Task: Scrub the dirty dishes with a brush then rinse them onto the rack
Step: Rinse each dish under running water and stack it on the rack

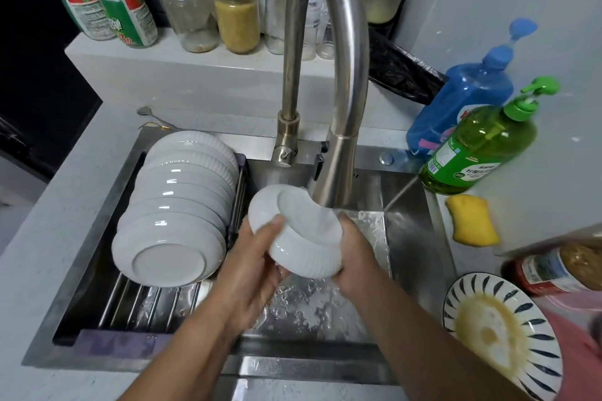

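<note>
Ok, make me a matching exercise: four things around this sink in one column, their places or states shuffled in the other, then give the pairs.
Things:
1. white bowl
2. stack of white bowls
3. yellow sponge
4. striped plate

Places or states:
A. on the counter below the green soap bottle
B. stained yellow, at the sink's right edge
C. lying overlapped on the rack
D. held by both hands under the faucet stream

Pairs: 1-D, 2-C, 3-A, 4-B

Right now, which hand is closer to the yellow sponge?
The right hand. It grips the white bowl under the faucet, on the side toward the yellow sponge on the counter. The left hand holds the bowl's far side, farther from the sponge.
</note>
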Motion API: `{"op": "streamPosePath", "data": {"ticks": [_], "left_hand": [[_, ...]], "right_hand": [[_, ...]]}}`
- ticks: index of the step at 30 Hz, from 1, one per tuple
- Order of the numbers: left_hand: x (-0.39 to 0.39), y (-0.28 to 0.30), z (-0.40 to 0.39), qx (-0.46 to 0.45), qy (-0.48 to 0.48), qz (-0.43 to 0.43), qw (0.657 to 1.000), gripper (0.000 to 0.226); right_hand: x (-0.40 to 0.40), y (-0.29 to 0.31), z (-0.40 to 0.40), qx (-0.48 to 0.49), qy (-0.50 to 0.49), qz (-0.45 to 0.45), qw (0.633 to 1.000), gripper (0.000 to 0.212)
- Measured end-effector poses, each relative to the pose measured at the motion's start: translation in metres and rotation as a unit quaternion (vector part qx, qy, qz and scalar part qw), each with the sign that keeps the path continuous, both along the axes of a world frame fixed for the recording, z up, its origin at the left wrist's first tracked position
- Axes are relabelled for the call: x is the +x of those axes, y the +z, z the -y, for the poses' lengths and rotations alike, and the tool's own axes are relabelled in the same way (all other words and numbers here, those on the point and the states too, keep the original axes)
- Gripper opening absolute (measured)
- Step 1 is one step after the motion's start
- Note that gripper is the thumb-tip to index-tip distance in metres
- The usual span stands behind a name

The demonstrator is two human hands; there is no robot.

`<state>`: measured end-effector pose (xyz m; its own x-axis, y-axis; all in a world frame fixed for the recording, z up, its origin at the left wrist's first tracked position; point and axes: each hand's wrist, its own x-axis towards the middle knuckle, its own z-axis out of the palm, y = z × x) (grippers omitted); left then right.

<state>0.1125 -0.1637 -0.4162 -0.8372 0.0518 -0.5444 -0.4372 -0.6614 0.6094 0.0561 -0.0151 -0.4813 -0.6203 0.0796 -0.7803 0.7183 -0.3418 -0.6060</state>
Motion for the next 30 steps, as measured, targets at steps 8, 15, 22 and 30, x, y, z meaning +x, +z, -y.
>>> {"op": "streamPosePath", "data": {"ticks": [8,15,22,30], "left_hand": [[0.014,-0.01,-0.008,-0.051,-0.057,-0.03,0.997,0.075],[0.005,-0.003,-0.005,-0.249,-0.249,-0.069,0.933,0.06],[0.001,-0.005,-0.011,-0.205,-0.212,-0.023,0.955,0.063],[0.004,0.004,-0.009,-0.015,-0.125,0.014,0.992,0.055]], "right_hand": [[0.003,0.003,0.009,0.017,0.004,0.01,1.0,0.061],[-0.034,0.031,0.013,0.185,0.235,-0.085,0.95,0.021],[-0.02,0.054,0.045,0.267,0.41,-0.135,0.862,0.059],[-0.032,0.041,0.013,0.378,0.401,-0.051,0.833,0.051]]}}
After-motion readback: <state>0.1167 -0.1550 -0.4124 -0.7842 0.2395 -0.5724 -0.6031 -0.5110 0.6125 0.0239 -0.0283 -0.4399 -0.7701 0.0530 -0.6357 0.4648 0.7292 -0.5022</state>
